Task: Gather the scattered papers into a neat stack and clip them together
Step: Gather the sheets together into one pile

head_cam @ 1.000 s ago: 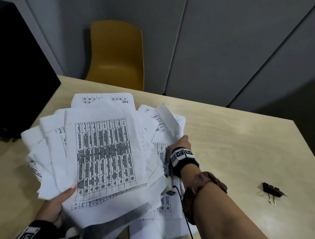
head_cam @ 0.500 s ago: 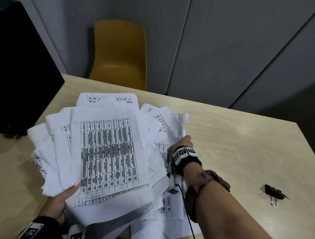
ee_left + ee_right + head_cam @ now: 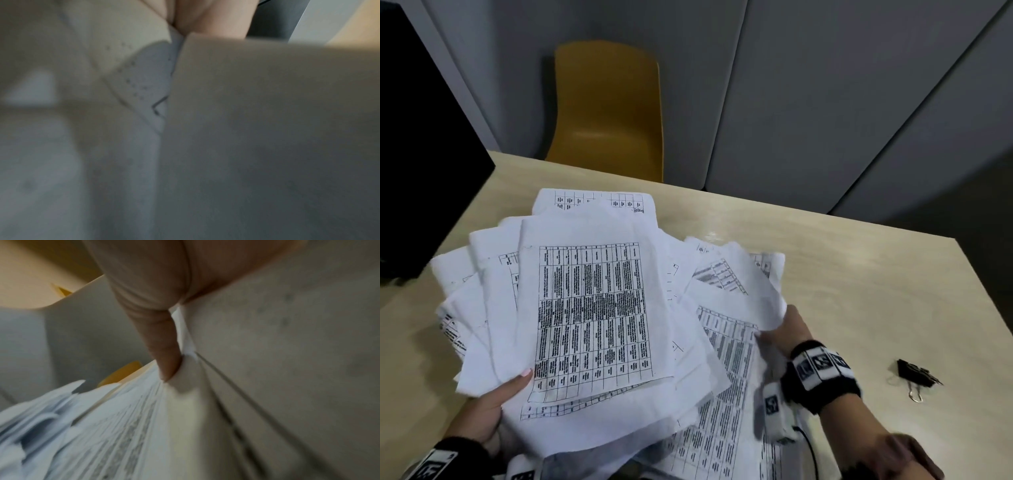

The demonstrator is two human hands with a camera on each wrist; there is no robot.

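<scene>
Right hand [image 3: 789, 330] nearer; papers [image 3: 592, 308] unevenly fanned

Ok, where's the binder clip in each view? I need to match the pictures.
Head: binder clip lies on the table, lower right, apart from the papers.
Left wrist: not in view.
Right wrist: not in view.
Shared landmark: the papers, seen in all three.
</scene>
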